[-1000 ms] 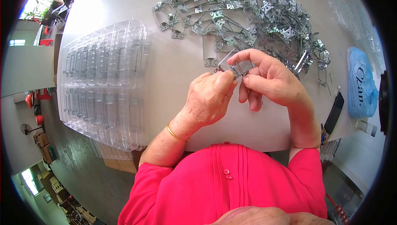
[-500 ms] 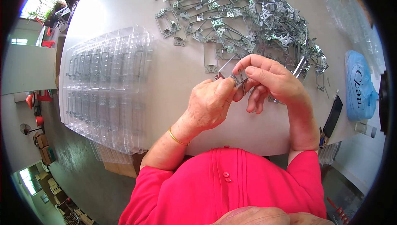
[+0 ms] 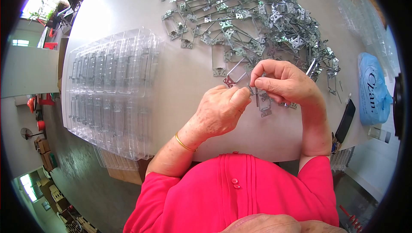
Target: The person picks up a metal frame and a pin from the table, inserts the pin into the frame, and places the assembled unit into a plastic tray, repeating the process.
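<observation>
A white table (image 3: 184, 74) fills most of the view. On its left lies a stack of clear trays (image 3: 109, 89), long side running near to far. Across the far middle and right spreads a pile of metal brackets (image 3: 253, 16), thin rods with flat pierced end plates, lying every way. At the right edge sits a blue pack (image 3: 374, 89) with "Clean" in script (the only writing that reads). Just nearer than it lies a dark phone (image 3: 346, 120), tilted.

The left hand (image 3: 219, 111) and right hand (image 3: 285, 83) meet near the middle of the table, close to the person's red shirt (image 3: 236, 190). Both are closed in a pinch on one bracket (image 3: 259, 100), held just above the table between them. Its long axis runs roughly far to near, one end plate hanging toward the person below the right fingers (image 3: 262, 83). A gold bangle (image 3: 183, 142) rings the left wrist.
</observation>
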Available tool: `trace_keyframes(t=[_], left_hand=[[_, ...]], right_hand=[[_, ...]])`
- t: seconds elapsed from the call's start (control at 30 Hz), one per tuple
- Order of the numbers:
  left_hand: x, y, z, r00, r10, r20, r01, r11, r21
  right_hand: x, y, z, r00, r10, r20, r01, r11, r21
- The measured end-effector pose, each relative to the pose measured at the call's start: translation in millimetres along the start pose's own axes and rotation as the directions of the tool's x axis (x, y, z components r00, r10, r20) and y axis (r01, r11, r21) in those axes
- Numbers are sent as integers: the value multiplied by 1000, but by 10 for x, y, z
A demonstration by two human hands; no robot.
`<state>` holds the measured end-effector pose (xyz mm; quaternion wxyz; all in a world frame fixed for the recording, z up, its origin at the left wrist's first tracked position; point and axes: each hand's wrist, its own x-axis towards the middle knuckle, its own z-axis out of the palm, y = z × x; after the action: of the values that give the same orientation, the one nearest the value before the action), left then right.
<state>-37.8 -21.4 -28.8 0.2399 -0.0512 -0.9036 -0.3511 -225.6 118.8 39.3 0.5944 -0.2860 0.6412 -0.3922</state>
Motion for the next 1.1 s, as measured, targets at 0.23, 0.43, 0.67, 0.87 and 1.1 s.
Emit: trace_keyframes(t=[0.23,0.43,0.67,0.87,1.1], left_hand=[[-16,-1,49,996,-2,87,21,976,-216],[-24,43,-90,861,-468,199,459,547,-700],[-9,36,-106,807,-525,272,536,454,-712],[1,27,-139,828,-457,325,555,588,-588],[15,-218,-110,851,-522,-54,184,392,-901]], right_hand=[[87,170,-95,965,-198,-170,217,972,95],[24,93,-15,802,-397,-447,481,872,89],[-77,-1,177,948,-270,-166,263,963,-64],[-79,51,237,933,-323,-157,248,895,-370],[-31,1,187,851,-356,-386,376,926,-27]])
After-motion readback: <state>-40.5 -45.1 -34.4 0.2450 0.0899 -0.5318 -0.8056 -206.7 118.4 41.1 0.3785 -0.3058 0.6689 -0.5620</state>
